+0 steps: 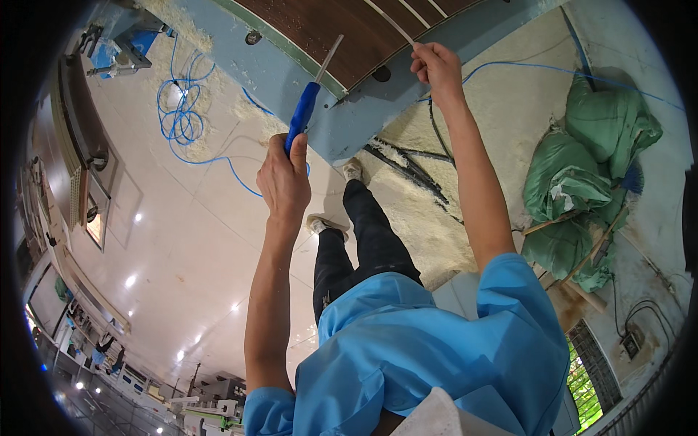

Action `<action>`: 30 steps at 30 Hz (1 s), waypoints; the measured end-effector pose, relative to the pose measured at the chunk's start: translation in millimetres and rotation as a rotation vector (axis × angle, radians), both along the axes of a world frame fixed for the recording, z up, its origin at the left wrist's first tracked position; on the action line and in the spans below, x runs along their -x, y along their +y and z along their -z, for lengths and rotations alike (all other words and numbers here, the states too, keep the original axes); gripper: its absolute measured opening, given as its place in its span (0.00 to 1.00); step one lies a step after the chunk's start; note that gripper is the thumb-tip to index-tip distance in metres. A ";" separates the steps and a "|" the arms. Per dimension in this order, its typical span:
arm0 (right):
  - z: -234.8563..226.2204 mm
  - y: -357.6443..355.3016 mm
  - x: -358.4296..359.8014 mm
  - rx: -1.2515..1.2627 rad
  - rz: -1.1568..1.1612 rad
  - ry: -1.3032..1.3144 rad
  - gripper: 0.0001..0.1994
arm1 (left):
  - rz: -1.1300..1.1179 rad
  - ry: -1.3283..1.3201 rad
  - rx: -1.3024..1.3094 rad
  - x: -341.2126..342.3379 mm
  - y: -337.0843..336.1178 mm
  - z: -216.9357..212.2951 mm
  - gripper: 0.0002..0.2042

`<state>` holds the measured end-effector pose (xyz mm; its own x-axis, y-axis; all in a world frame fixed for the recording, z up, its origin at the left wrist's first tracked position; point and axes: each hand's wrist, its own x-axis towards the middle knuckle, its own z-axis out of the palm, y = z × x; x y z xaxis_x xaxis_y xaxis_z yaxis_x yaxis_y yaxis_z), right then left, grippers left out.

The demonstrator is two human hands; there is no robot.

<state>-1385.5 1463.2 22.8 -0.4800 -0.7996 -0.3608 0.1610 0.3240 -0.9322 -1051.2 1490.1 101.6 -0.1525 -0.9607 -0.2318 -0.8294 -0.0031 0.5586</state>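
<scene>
2 hands are up in front of me, each closed on something. My left hand (pixel 285 178) is a fist around the blue handle of a chisel (pixel 311 93). The tool's long axis runs from my fist up and to the right, and its pale metal shaft ends at the edge where the dark wood panel (pixel 349 33) meets the blue-grey table (pixel 291 73). So the tip lies ahead of my knuckles, on the panel's edge, and the handle leans back toward me.

Further right, my right hand (pixel 436 67) pinches a thin pale strip (pixel 389 22), thumb and fingers tight on it. The strip runs up and to the left from my fingers along the panel's face. That hand is nearer the panel; the left sits well back behind the handle.

Between my 2 arms the table corner juts down toward my legs, with sawdust (pixel 429 203) heaped on the floor beyond it. Left of the chisel a blue hose (pixel 182 116) coils on pale tiles, well apart from my fist. Far right, green sacks (pixel 589 174) lie heaped, well clear of my elbow.
</scene>
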 end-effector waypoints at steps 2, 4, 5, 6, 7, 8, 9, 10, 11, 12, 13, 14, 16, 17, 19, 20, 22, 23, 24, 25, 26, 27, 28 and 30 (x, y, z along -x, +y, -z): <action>0.3 -3.3 -2.3 -0.009 0.030 0.026 0.13 | 0.001 0.007 0.007 1.6 0.3 -0.9 0.27; 2.6 -9.6 -4.0 0.058 0.019 -0.013 0.12 | 0.004 0.013 0.012 3.0 0.3 -0.6 0.27; 4.5 -12.4 -4.0 0.104 -0.001 -0.035 0.12 | 0.007 0.014 0.018 3.5 0.4 0.3 0.27; 5.4 -14.3 -3.3 0.064 0.028 -0.061 0.12 | 0.011 0.015 0.024 3.5 0.1 0.2 0.27; 6.7 -15.7 -2.1 0.058 0.032 -0.094 0.12 | 0.006 0.014 0.017 3.0 0.0 0.6 0.27; 7.8 -16.8 -1.0 0.026 0.058 -0.114 0.12 | 0.005 0.012 0.029 2.2 0.0 0.6 0.28; 8.6 -17.7 0.0 0.039 0.034 -0.124 0.12 | 0.000 0.010 0.028 1.0 -0.2 0.3 0.28; 9.2 -18.1 1.2 0.027 0.038 -0.119 0.12 | -0.007 0.009 0.021 0.1 -0.3 0.2 0.28; 9.0 -18.9 2.9 -0.003 0.044 -0.110 0.12 | -0.012 0.012 0.011 -0.9 -0.6 -0.3 0.28; 8.6 -19.6 4.4 0.016 0.037 -0.125 0.12 | -0.020 0.014 -0.006 -2.2 -1.0 -0.9 0.28; 7.7 -20.1 5.5 0.013 0.034 -0.143 0.12 | -0.029 0.019 -0.020 -2.8 -0.6 -1.7 0.28; 6.3 -20.6 6.2 0.007 0.040 -0.156 0.13 | -0.024 0.010 -0.024 -3.2 -0.2 -2.6 0.28; 3.4 -20.8 6.4 -0.016 0.045 -0.181 0.12 | -0.014 0.007 -0.018 -3.2 0.6 -3.9 0.27; 2.2 -20.4 6.3 -0.015 0.048 -0.182 0.12 | -0.010 0.008 -0.012 -2.8 1.4 -3.9 0.27; -0.1 -18.7 4.7 -0.025 0.023 -0.151 0.12 | -0.007 0.011 -0.008 -1.9 3.3 -4.1 0.27; -0.9 -17.3 3.4 -0.040 0.020 -0.128 0.12 | 0.002 0.007 0.005 -1.8 3.9 -4.2 0.27; -1.3 -15.8 0.4 -0.022 0.025 -0.113 0.14 | 0.014 0.008 0.007 -2.1 4.7 -3.7 0.27; -1.4 -15.7 -0.8 -0.036 0.031 -0.102 0.15 | 0.014 0.008 0.008 -2.4 4.6 -3.2 0.27; -1.3 -16.4 -1.5 -0.029 0.040 -0.113 0.16 | 0.012 0.009 0.009 -2.7 4.3 -2.5 0.27; -1.3 -17.5 -2.6 -0.039 0.049 -0.126 0.18 | 0.009 0.009 0.008 -3.1 4.0 -1.9 0.27; -1.7 -19.0 -2.9 -0.051 0.057 -0.139 0.20 | 0.009 0.010 0.016 -3.5 3.5 -1.4 0.26; -2.0 -21.2 -3.3 -0.065 0.036 -0.066 0.21 | 0.008 0.012 0.022 -3.8 3.2 -0.7 0.26; -2.7 -23.9 -3.8 -0.079 0.015 0.008 0.23 | 0.003 0.020 0.022 -3.8 2.9 0.0 0.26; -5.9 -28.1 -3.0 -0.116 -0.027 0.145 0.24 | -0.001 0.023 0.003 -4.2 3.2 0.6 0.26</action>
<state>-1382.6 1435.1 28.7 -0.5129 -0.7699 -0.3798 0.0177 0.4328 -0.9013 -1047.0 1493.3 101.0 -0.1571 -0.9615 -0.2254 -0.8166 -0.0019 0.5772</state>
